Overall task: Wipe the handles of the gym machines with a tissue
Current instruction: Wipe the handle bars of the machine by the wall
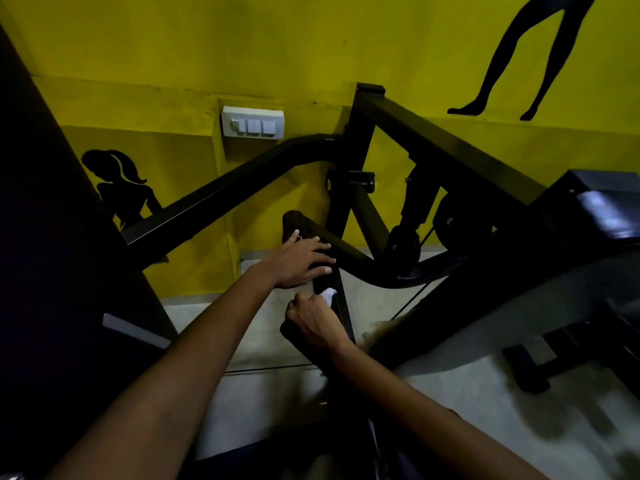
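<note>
The two bare forearms fill the bottom of the view, reaching up and away toward the machine. The right hand [313,318] has its fingers curled tight round a small crumpled white tissue [328,294], which pokes out past the knuckles and touches the dark, padded black handle bar [330,271] of the gym machine. The left hand [299,263] lies on the same bar just above, fingers straight and spread flat over it, steadying it and not gripping. To wipe well, the right hand would probably do best to wrap the tissue around the bar rather than dab one face, then draw it along the grip in long strokes while the left hand keeps the arm from swinging and shifts aside to bare the patch it covers. The light is dim, so dirt on the black surface is hard to judge. Beyond rise the black steel frame [450,147], the yellow painted wall [173,46] and a white switch plate [252,123].
</note>
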A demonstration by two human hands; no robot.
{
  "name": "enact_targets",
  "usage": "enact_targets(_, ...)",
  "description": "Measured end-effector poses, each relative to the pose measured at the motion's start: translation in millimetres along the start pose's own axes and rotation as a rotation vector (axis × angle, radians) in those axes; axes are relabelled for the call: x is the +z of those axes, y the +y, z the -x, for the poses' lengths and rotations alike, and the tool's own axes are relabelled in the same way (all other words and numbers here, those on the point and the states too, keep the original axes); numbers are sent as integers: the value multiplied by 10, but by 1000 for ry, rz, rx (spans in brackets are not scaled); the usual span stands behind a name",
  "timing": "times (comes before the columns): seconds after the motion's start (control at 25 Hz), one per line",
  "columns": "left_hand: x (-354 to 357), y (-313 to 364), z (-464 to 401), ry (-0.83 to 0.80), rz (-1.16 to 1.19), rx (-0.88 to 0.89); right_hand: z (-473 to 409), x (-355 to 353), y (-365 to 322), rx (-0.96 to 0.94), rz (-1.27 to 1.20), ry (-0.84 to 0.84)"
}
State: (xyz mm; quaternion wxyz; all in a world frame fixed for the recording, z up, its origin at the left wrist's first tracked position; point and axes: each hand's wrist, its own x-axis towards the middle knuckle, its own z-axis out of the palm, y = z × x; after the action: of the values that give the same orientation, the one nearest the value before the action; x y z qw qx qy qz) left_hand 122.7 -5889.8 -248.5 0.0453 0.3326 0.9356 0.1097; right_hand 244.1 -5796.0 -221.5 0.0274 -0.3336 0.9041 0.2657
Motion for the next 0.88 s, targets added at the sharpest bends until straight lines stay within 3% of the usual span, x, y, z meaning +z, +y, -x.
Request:
enact_targets(0.52, 82, 614, 534, 3, 49, -34, 1054, -308, -459, -142, 107, -19)
enact_targets(0.88, 54, 1006, 895, -6, 27, -23, 1540, -457, -700, -117, 97, -39)
